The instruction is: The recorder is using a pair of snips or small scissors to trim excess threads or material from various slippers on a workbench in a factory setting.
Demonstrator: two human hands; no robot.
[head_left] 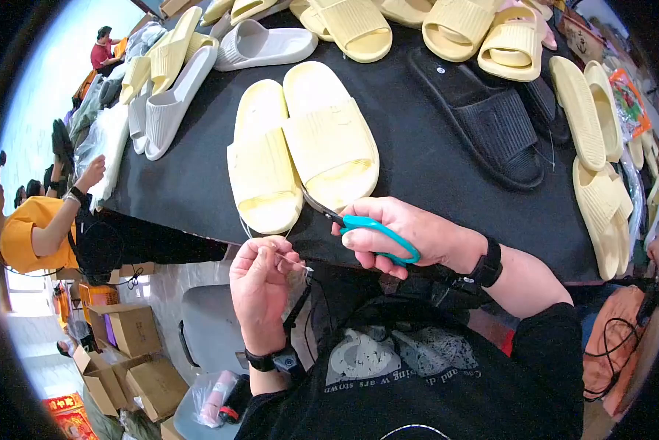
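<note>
A pair of pale yellow slide slippers, the left one [258, 165] and the right one [328, 139], lies side by side in front of me, toes toward me. My right hand [417, 227] is closed around scissors with teal handles [357, 221]. Their dark blades point up and left, close to the toes of the pair. Below the left slipper, my left hand [260, 286] pinches a thin pale string [293, 261]. Strands run between its fingertips and the slipper's toe; where they are fixed is too fine to make out.
Black slippers [494, 121] lie to the right on the dark table [432, 213]. Grey slippers [274, 48] and more yellow ones [355, 29] line the far side. A person in orange [36, 235] works at left. A grey chair [216, 323] and cardboard boxes [135, 330] stand below.
</note>
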